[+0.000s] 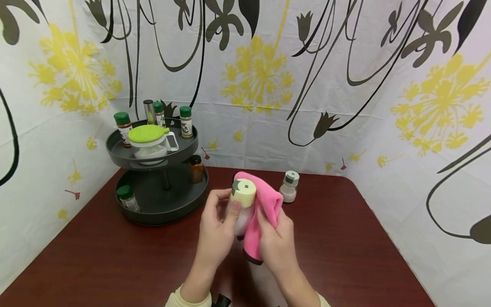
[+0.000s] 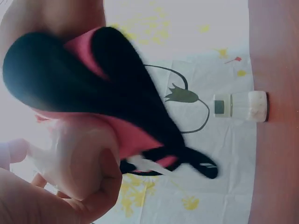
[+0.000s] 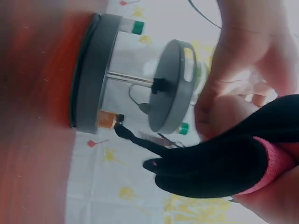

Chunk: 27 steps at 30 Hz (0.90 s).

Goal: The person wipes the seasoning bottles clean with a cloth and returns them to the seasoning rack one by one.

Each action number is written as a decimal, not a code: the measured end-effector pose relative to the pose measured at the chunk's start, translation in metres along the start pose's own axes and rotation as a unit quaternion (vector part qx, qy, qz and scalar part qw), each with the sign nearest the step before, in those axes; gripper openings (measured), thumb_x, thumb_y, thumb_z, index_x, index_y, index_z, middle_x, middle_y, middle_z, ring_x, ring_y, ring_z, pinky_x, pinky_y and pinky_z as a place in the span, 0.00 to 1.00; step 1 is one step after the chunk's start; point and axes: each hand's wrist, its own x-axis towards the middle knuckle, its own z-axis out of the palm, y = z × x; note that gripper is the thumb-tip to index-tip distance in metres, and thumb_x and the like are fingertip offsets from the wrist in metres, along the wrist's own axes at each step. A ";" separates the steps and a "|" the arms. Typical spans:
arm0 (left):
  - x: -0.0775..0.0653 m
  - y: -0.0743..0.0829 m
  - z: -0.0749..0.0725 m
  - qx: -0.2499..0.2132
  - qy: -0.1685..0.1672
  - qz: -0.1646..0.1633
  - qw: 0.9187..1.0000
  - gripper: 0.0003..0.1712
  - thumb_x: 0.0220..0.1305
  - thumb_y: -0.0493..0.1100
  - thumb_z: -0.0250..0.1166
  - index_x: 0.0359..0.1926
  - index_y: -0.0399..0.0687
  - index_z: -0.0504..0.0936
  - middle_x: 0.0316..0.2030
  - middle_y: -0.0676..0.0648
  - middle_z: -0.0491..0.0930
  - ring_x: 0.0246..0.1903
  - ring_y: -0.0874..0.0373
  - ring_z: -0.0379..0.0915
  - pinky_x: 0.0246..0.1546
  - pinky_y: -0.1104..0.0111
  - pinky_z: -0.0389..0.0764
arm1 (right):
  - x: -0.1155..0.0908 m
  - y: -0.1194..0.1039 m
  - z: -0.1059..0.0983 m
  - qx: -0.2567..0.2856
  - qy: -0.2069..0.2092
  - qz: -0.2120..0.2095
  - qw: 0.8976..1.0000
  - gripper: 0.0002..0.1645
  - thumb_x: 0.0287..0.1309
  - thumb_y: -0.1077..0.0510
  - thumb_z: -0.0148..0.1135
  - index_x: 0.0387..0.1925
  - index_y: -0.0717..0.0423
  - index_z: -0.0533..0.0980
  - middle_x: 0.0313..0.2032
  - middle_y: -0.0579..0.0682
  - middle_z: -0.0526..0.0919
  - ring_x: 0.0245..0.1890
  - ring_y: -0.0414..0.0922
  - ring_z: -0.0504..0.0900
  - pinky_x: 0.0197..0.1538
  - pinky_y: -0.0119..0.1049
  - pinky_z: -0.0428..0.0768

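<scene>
Right of tiered rack (image 1: 155,219): left hand (image 1: 218,226) grip curled round shaker (image 1: 244,196), right hand (image 1: 279,238) clutching pink cloth (image 1: 266,192) against it. Shaker may slip if cloth tugs; fingers partly hidden, firmness uncertain.

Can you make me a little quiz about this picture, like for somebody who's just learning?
1. True or false: the jug stands on the lower tray.

2. What colour is the cloth in the right hand?
A) yellow
B) pink
C) green

3. Fill in the missing word: the left hand holds a ____.

Key:
1. False: the jug stands on the upper tray.
2. B, pink, though dark on the other side.
3. bottle
</scene>
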 end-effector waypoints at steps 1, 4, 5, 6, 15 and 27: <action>0.000 -0.001 0.001 0.000 -0.001 0.001 1.000 0.19 0.75 0.43 0.67 0.61 0.45 0.75 0.56 0.44 0.80 0.54 0.52 0.79 0.56 0.59 0.84 | 0.000 -0.001 0.000 0.002 0.005 -0.009 1.000 0.09 0.76 0.61 0.59 0.44 0.65 0.80 0.28 0.55 0.78 0.27 0.41 0.77 0.35 0.32 0.79; -0.001 -0.002 0.001 -0.001 0.004 0.003 1.000 0.19 0.74 0.42 0.68 0.61 0.45 0.76 0.55 0.45 0.81 0.53 0.52 0.80 0.53 0.64 0.85 | -0.001 0.002 0.002 0.008 0.008 -0.008 1.000 0.10 0.76 0.60 0.59 0.42 0.65 0.80 0.26 0.54 0.77 0.26 0.40 0.77 0.34 0.32 0.79; -0.001 -0.002 0.001 -0.003 0.008 0.005 1.000 0.19 0.74 0.42 0.68 0.61 0.45 0.76 0.55 0.45 0.81 0.53 0.53 0.80 0.53 0.66 0.85 | -0.002 0.005 0.003 0.006 0.005 -0.004 1.000 0.10 0.76 0.60 0.59 0.43 0.65 0.80 0.27 0.55 0.79 0.27 0.40 0.78 0.35 0.32 0.80; -0.001 -0.002 0.000 -0.006 0.012 0.009 1.000 0.19 0.74 0.41 0.68 0.61 0.45 0.76 0.55 0.45 0.81 0.52 0.53 0.80 0.53 0.66 0.85 | -0.003 0.008 0.004 0.005 0.002 0.003 1.000 0.11 0.76 0.59 0.60 0.44 0.65 0.81 0.28 0.55 0.80 0.27 0.40 0.79 0.36 0.32 0.81; 0.003 -0.003 0.001 0.009 0.033 0.017 0.999 0.19 0.79 0.46 0.61 0.65 0.47 0.75 0.57 0.46 0.81 0.54 0.53 0.78 0.59 0.61 0.82 | -0.005 0.017 0.007 -0.012 -0.034 0.049 0.998 0.13 0.77 0.58 0.59 0.53 0.63 0.81 0.35 0.57 0.85 0.31 0.40 0.82 0.38 0.32 0.83; 0.000 -0.006 0.009 0.086 0.028 -0.033 0.995 0.26 0.83 0.53 0.54 0.74 0.49 0.75 0.61 0.44 0.79 0.61 0.51 0.76 0.65 0.47 0.82 | 0.002 0.002 0.009 -0.012 0.004 -0.002 1.000 0.10 0.76 0.58 0.61 0.47 0.62 0.82 0.29 0.55 0.82 0.29 0.40 0.79 0.37 0.31 0.81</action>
